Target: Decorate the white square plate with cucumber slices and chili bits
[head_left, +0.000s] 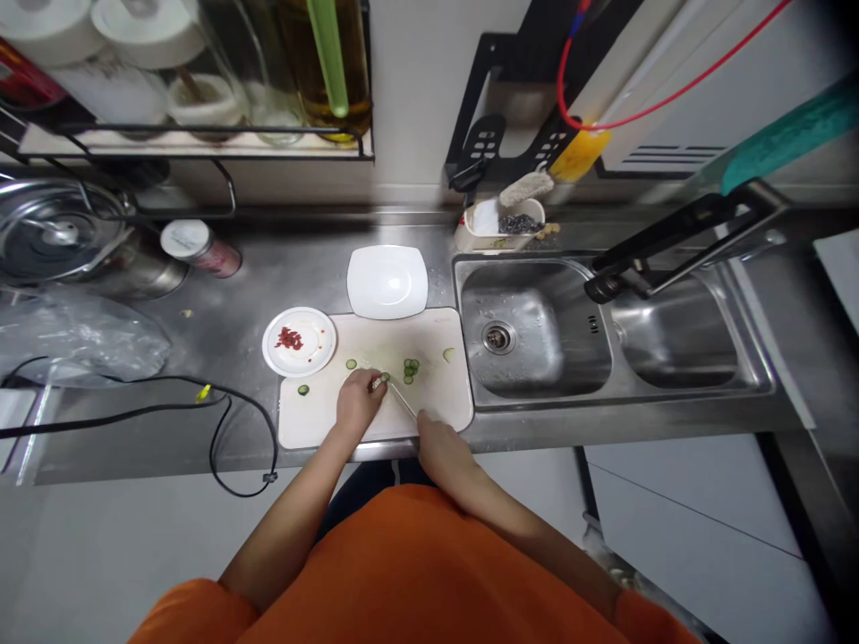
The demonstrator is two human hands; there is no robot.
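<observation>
My left hand (359, 404) is closed with its fingertips on cucumber slices (381, 380) over the white cutting board (315, 425). My right hand (441, 447) grips a knife (404, 402) at the board's front edge; its thin blade slants up and left to the cucumber at my left fingers. Most of the handle is hidden in the fist. A small cluster of cucumber slices (411, 368) lies right of the blade tip. Single pieces rest to the left and near the right edge. A white plate with chopped red bits (290, 338) overlaps the board's upper left corner.
An empty white square dish (387, 282) stands behind the board. To the right is a double steel sink (537, 326) with a black faucet (671, 246). Black cables (245, 402), a plastic bag (80, 335) and a lidded pot (67, 233) are at left. A jar rack (201, 148) hangs above.
</observation>
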